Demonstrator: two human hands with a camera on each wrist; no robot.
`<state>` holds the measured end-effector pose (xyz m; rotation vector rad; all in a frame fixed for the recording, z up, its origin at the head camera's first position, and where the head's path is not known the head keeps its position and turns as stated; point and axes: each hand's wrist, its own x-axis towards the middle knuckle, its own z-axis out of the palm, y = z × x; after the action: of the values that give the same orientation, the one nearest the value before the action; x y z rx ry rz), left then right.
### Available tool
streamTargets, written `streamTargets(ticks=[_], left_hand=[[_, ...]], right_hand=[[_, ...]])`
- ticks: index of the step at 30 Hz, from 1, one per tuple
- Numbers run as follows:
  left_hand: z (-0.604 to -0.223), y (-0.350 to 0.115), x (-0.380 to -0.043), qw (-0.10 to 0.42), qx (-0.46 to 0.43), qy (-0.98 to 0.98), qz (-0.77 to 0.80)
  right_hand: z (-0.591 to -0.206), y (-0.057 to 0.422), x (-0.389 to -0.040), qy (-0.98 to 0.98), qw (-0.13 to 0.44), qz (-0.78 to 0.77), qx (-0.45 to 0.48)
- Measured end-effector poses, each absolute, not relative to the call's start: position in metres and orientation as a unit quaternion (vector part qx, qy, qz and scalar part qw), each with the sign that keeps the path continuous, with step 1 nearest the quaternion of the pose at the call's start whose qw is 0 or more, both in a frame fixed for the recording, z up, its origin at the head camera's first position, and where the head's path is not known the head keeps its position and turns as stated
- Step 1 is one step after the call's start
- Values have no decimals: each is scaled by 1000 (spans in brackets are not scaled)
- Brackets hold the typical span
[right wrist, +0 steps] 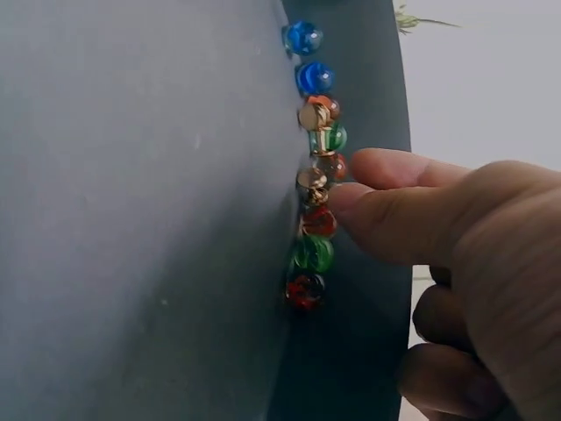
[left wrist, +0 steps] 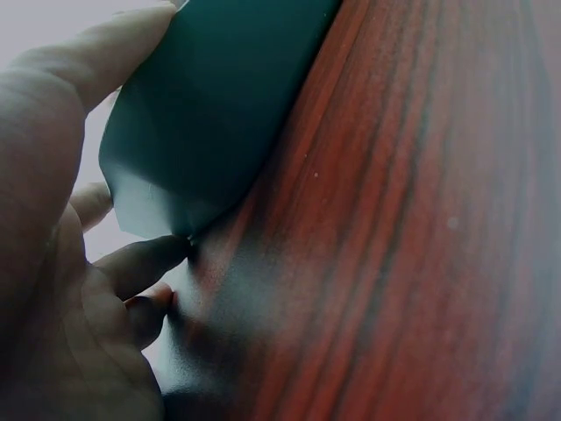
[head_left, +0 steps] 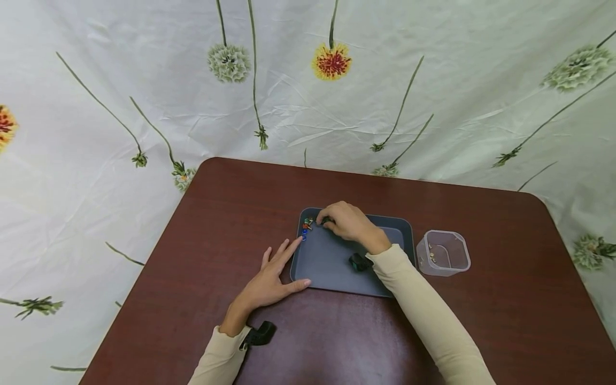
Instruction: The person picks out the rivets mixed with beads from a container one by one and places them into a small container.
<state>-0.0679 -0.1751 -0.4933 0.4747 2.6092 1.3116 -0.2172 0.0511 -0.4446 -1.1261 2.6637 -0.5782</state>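
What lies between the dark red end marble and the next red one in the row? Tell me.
A single green glass marble lies there, as the right wrist view shows.

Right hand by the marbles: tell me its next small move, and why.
Probably pinch the nearest gold-coloured piece: the right hand has its parted fingertips right beside it, and similar-looking gold-coloured bits sit in the clear plastic container.

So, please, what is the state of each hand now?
Left hand: open, touching the tray.
Right hand: at the marbles; whether it pinches anything cannot be told.
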Motion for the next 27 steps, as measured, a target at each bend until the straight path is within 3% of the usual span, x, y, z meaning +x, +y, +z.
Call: streamTargets(ticks=[27], left_hand=[[-492,-175,-68,93,163,877,442]], right_hand=[[-450,40,-219,908,47,-128,-395]])
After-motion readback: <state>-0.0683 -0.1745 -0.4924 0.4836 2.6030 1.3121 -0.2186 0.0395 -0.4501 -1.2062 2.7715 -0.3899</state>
